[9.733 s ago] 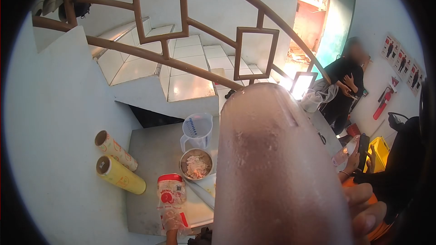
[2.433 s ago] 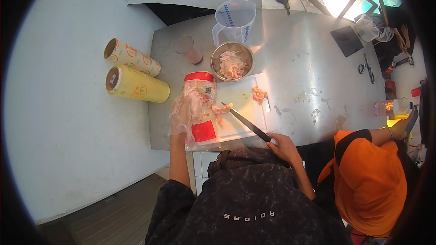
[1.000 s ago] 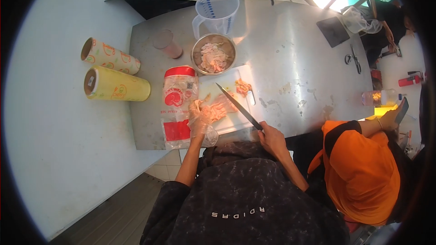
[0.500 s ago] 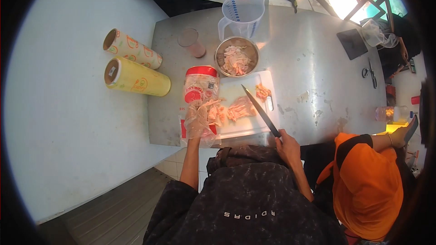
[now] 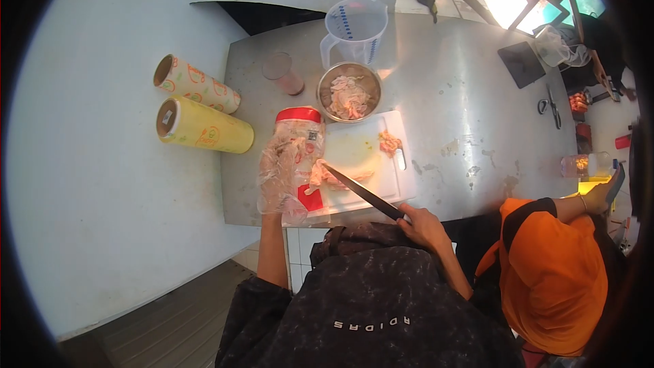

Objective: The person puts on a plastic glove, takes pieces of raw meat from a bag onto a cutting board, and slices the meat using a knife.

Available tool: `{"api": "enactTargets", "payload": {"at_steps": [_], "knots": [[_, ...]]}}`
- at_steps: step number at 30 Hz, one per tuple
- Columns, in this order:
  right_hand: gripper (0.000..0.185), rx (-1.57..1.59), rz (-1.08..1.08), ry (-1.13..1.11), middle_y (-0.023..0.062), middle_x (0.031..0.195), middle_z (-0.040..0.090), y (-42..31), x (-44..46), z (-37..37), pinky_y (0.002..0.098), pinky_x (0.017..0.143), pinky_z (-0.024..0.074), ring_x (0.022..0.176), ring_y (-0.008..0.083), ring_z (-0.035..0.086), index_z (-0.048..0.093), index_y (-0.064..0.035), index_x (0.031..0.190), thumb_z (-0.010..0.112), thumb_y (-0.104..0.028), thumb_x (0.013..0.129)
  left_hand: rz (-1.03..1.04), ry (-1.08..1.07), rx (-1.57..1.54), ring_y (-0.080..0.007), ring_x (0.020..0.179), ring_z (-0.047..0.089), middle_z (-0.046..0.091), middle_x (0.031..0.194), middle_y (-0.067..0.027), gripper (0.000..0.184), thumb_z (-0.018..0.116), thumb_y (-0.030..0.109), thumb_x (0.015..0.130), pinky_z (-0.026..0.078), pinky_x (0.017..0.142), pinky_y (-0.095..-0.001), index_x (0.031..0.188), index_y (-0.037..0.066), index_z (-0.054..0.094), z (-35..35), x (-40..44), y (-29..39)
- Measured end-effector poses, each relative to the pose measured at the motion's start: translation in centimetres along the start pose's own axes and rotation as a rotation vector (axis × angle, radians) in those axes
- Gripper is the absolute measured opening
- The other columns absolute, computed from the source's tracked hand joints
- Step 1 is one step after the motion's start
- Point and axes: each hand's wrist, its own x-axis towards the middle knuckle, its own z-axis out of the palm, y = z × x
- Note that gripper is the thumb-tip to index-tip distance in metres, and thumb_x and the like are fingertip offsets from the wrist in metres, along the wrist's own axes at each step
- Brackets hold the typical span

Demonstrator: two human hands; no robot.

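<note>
My right hand [image 5: 424,226] is closed round the handle of a long knife [image 5: 364,194], its tip at the raw meat [image 5: 325,176] on the white cutting board [image 5: 364,138]. My left hand [image 5: 278,177], in a loose clear plastic glove, lies over the red and clear plastic bag [image 5: 300,116] left of the meat; its fingers are blurred by the plastic. A small heap of meat scraps [image 5: 390,143] sits at the board's right side. Behind the board stands a metal bowl [image 5: 349,92] holding pale meat pieces.
A measuring jug [image 5: 357,27] and a glass [image 5: 284,75] stand behind the bowl. Two wrap rolls [image 5: 204,125] are at the left. Scissors [image 5: 553,105] and a dark flat object [image 5: 521,63] lie at the right. A person in orange [image 5: 555,272] sits close on my right.
My left hand has moved from the meat's left end farther onto the bag. The knife has swung left, its tip now at the meat, which lies nearer the board's left edge.
</note>
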Motion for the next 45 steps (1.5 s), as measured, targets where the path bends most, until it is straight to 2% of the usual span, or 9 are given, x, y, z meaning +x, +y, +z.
{"api": "enactTargets", "payload": {"at_steps": [11, 23, 25, 27, 33, 35, 37, 40, 45], "knots": [[0.028, 0.031, 0.029, 0.045, 0.0229, 0.090, 0.067, 3.3, -1.3, 0.1, 0.0538, 0.079, 0.0492, 0.089, 0.0447, 0.063, 0.058, -0.0130, 0.114, 0.058, -0.026, 0.089, -0.067, -0.179, -0.172, -0.0099, 0.087, 0.058, 0.062, 0.102, -0.0028, 0.023, 0.057, 0.007, 0.095, 0.049, 0.075, -0.0246, 0.118, 0.003, 0.057, 4.5, -1.1, 0.3], [0.027, -0.015, 0.169, 0.070, 0.0217, 0.091, 0.068, 1.2, -3.8, -3.1, 0.0531, 0.080, 0.0498, 0.091, 0.0446, 0.063, 0.059, -0.0132, 0.111, 0.058, -0.026, 0.087, 0.340, -0.377, 0.307, -0.0198, 0.103, 0.062, 0.065, 0.115, -0.0097, 0.028, 0.054, 0.015, 0.098, 0.048, 0.090, -0.0307, 0.122, 0.002, 0.059, 5.9, -0.4, -5.1], [0.029, -0.027, 0.245, 0.140, 0.0217, 0.089, 0.068, 2.5, -5.6, -4.2, 0.0530, 0.081, 0.0498, 0.090, 0.0448, 0.064, 0.060, -0.0132, 0.112, 0.057, -0.026, 0.087, -0.338, -0.543, -0.474, -0.0229, 0.110, 0.061, 0.063, 0.122, -0.0105, 0.030, 0.054, 0.018, 0.098, 0.044, 0.097, -0.0355, 0.123, 0.003, 0.059, 6.3, -2.1, -7.1], [0.030, -0.034, 0.303, 0.180, 0.0216, 0.089, 0.068, 2.9, -6.6, -5.2, 0.0524, 0.081, 0.0499, 0.091, 0.0446, 0.064, 0.060, -0.0123, 0.114, 0.057, -0.026, 0.087, 0.293, -0.801, 0.906, -0.0265, 0.118, 0.056, 0.060, 0.129, -0.0092, 0.034, 0.055, 0.021, 0.095, 0.035, 0.107, -0.0449, 0.127, 0.008, 0.059, 6.3, -4.2, -8.1], [0.032, 0.072, 0.137, 0.253, 0.0221, 0.088, 0.067, 3.9, -3.7, -2.8, 0.0518, 0.078, 0.0485, 0.089, 0.0431, 0.063, 0.059, -0.0111, 0.117, 0.058, -0.026, 0.089, -0.019, -0.464, 0.252, -0.0267, 0.115, 0.057, 0.060, 0.122, -0.0109, 0.035, 0.059, 0.022, 0.089, 0.039, 0.106, -0.0411, 0.121, 0.010, 0.062, 3.4, -4.8, -17.9], [0.032, 0.080, 0.113, 0.225, 0.0216, 0.088, 0.067, 3.4, -2.0, -1.9, 0.0515, 0.078, 0.0485, 0.090, 0.0429, 0.063, 0.059, -0.0118, 0.118, 0.058, -0.028, 0.090, 0.282, -0.452, 0.648, -0.0271, 0.111, 0.058, 0.061, 0.115, -0.0121, 0.031, 0.060, 0.023, 0.087, 0.041, 0.105, -0.0394, 0.115, 0.008, 0.063, 4.0, -4.4, -16.8], [0.032, 0.051, 0.111, 0.207, 0.0201, 0.090, 0.067, 2.8, -0.8, -0.9, 0.0507, 0.079, 0.0487, 0.092, 0.0416, 0.063, 0.059, -0.0135, 0.119, 0.057, -0.029, 0.091, 0.989, -0.561, 1.544, -0.0279, 0.106, 0.060, 0.063, 0.106, -0.0132, 0.028, 0.060, 0.025, 0.086, 0.043, 0.103, -0.0387, 0.107, 0.007, 0.064, 5.4, -4.3, -11.5], [0.031, 0.021, 0.103, 0.208, 0.0190, 0.094, 0.068, 2.8, 0.4, 0.1, 0.0499, 0.080, 0.0489, 0.094, 0.0397, 0.063, 0.059, -0.0143, 0.119, 0.057, -0.030, 0.092, 0.574, -0.526, 1.254, -0.0288, 0.101, 0.061, 0.063, 0.094, -0.0131, 0.022, 0.061, 0.026, 0.086, 0.045, 0.100, -0.0390, 0.095, 0.006, 0.063, 7.0, -4.3, -12.0], [0.032, -0.001, 0.122, 0.312, 0.0188, 0.096, 0.067, 3.8, 0.6, 0.8, 0.0495, 0.080, 0.0488, 0.094, 0.0385, 0.064, 0.059, -0.0120, 0.120, 0.057, -0.030, 0.093, 0.533, -0.484, 1.168, -0.0304, 0.088, 0.062, 0.062, 0.087, -0.0120, 0.020, 0.065, 0.026, 0.083, 0.050, 0.088, -0.0417, 0.088, 0.007, 0.061, 6.5, -4.2, -11.9]]}}
